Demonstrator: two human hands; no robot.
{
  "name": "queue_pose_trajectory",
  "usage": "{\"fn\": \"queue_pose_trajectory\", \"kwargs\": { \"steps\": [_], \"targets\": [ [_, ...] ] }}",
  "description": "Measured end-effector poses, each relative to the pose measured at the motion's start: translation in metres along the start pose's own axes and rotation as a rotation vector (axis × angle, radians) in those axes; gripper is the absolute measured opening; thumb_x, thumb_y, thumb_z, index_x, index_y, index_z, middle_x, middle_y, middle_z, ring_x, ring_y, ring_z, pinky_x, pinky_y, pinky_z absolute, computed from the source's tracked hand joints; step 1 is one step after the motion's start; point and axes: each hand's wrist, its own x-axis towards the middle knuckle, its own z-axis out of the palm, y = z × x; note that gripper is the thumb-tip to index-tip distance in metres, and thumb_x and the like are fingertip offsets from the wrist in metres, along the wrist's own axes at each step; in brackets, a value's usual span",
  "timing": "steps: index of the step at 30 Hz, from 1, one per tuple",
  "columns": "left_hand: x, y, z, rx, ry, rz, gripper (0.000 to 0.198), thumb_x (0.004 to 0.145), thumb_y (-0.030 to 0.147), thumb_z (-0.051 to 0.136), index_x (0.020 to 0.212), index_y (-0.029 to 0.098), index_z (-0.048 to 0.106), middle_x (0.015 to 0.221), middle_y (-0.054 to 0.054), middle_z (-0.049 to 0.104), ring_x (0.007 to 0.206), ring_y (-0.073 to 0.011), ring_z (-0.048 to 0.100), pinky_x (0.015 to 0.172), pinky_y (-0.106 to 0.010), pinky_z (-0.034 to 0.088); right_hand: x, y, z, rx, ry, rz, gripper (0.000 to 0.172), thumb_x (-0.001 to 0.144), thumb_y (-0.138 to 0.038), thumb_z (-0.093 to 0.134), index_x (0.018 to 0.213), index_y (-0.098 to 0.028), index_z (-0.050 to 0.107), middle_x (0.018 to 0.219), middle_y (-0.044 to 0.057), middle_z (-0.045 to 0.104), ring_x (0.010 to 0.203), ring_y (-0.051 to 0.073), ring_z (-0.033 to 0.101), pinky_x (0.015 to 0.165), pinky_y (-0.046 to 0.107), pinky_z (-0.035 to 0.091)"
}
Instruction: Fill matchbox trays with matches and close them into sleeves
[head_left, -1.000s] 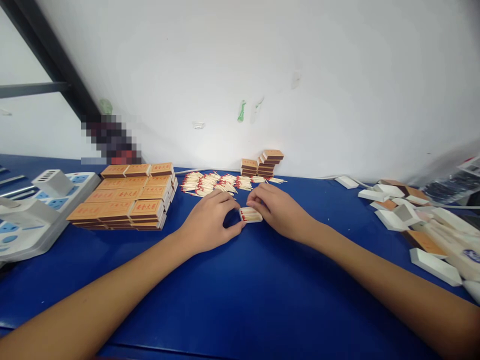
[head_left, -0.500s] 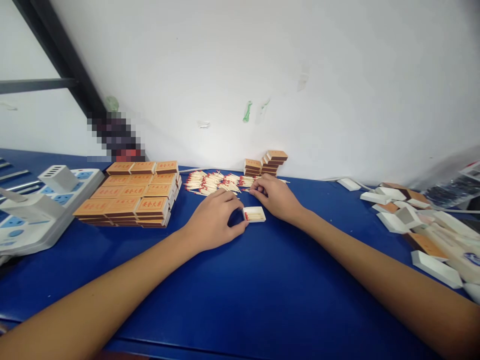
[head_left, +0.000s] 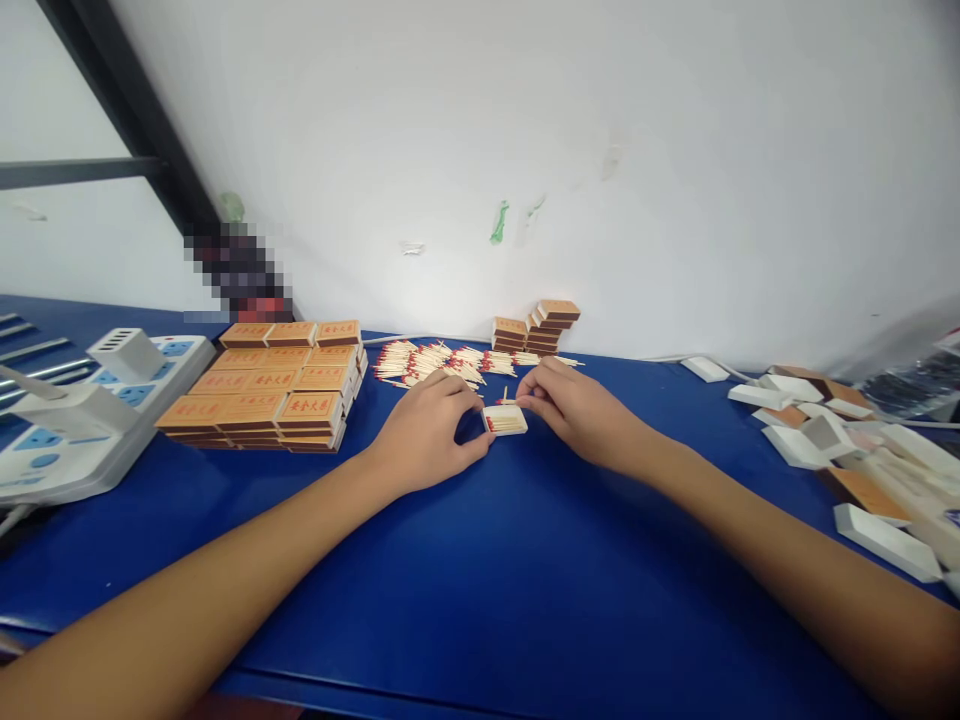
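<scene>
A small white matchbox tray (head_left: 513, 427) lies on the blue table with several red-headed matches inside. Its left end sits between the thumb and fingers of my left hand (head_left: 429, 432). My right hand (head_left: 574, 412) is at the tray's far right corner, thumb and fingertips pinched together on a match (head_left: 508, 402) whose red head points left over the tray's far edge. Another match tip stands up beside it. Behind both hands spreads a pile of loose matches (head_left: 427, 362), partly covered by my left hand.
Stacked orange matchboxes (head_left: 251, 405) stand at left, beside a white power strip (head_left: 112, 460) with plugs. A smaller matchbox stack (head_left: 551, 318) is against the wall. White trays and sleeves (head_left: 885, 540) are scattered at right, with a cable (head_left: 645, 357) along the wall.
My right hand has moved from the edge of the match pile to the tray's right end, bringing a match along. My left hand stays at the tray's left end.
</scene>
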Motion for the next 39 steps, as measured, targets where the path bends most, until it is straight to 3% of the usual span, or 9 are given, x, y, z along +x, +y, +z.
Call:
{"fn": "queue_pose_trajectory", "kwargs": {
  "steps": [7,13,16,19,23,29,33,39],
  "targets": [
    [0.001,0.001,0.0,-0.003,-0.006,0.0,0.019,0.093,0.034,0.071,0.102,0.017,0.072,0.104,-0.008,0.072,0.108,-0.0273,0.063,0.102,-0.044,0.052,-0.004,-0.01,0.003,0.047,-0.105,-0.025,0.015,0.105,-0.024,0.047,0.101,-0.021,0.061,0.101,0.007,0.06,0.088,0.021,0.059,0.077,0.034,0.045],
    [0.0,0.001,0.001,-0.013,0.002,0.017,0.022,0.093,0.036,0.073,0.103,0.017,0.072,0.105,-0.008,0.072,0.107,-0.0274,0.064,0.101,-0.044,0.052,0.01,0.01,0.008,0.103,0.012,-0.037,0.015,0.102,-0.02,0.053,0.108,-0.021,0.066,0.102,0.007,0.062,0.089,0.021,0.06,0.081,0.034,0.047],
    [0.0,0.003,0.002,-0.014,-0.001,0.026,0.022,0.093,0.036,0.073,0.104,0.017,0.072,0.104,-0.008,0.071,0.106,-0.0276,0.064,0.1,-0.044,0.053,0.015,0.02,0.011,0.102,-0.012,-0.039,0.017,0.101,-0.021,0.054,0.109,-0.022,0.069,0.104,0.008,0.061,0.092,0.022,0.06,0.083,0.035,0.048],
    [0.0,0.004,0.002,-0.01,-0.003,0.03,0.022,0.093,0.036,0.072,0.105,0.018,0.072,0.104,-0.008,0.071,0.107,-0.0279,0.064,0.1,-0.044,0.053,0.018,0.026,0.015,0.056,-0.032,-0.026,0.013,0.101,-0.025,0.056,0.099,-0.021,0.068,0.1,0.008,0.06,0.092,0.023,0.059,0.083,0.036,0.047],
    [-0.001,0.005,0.001,-0.012,-0.007,0.024,0.024,0.092,0.036,0.074,0.106,0.017,0.072,0.104,-0.009,0.071,0.108,-0.0285,0.064,0.1,-0.044,0.053,0.022,0.029,0.021,-0.031,0.018,0.051,0.012,0.1,-0.026,0.058,0.09,-0.021,0.061,0.094,0.007,0.061,0.089,0.024,0.059,0.08,0.036,0.046],
    [-0.001,0.005,-0.001,-0.015,-0.008,0.014,0.023,0.092,0.035,0.074,0.106,0.016,0.073,0.104,-0.009,0.071,0.107,-0.0281,0.064,0.099,-0.045,0.053,0.025,0.029,0.028,-0.061,0.131,0.11,0.006,0.099,-0.026,0.061,0.103,-0.021,0.063,0.1,0.008,0.062,0.09,0.024,0.06,0.079,0.036,0.046],
    [0.0,0.005,-0.001,-0.014,-0.013,0.017,0.023,0.091,0.035,0.074,0.105,0.016,0.073,0.103,-0.009,0.072,0.106,-0.0282,0.064,0.099,-0.045,0.053,0.025,0.031,0.03,-0.057,0.14,0.102,0.01,0.1,-0.026,0.059,0.092,-0.022,0.064,0.096,0.006,0.061,0.087,0.023,0.06,0.077,0.035,0.045],
    [-0.001,0.005,0.0,-0.018,-0.013,0.019,0.023,0.092,0.035,0.073,0.106,0.017,0.072,0.104,-0.009,0.072,0.107,-0.0284,0.064,0.099,-0.045,0.053,0.022,0.032,0.026,-0.093,0.09,0.082,0.013,0.101,-0.025,0.053,0.091,-0.021,0.059,0.096,0.009,0.062,0.086,0.023,0.059,0.076,0.036,0.045]
  ]
}}
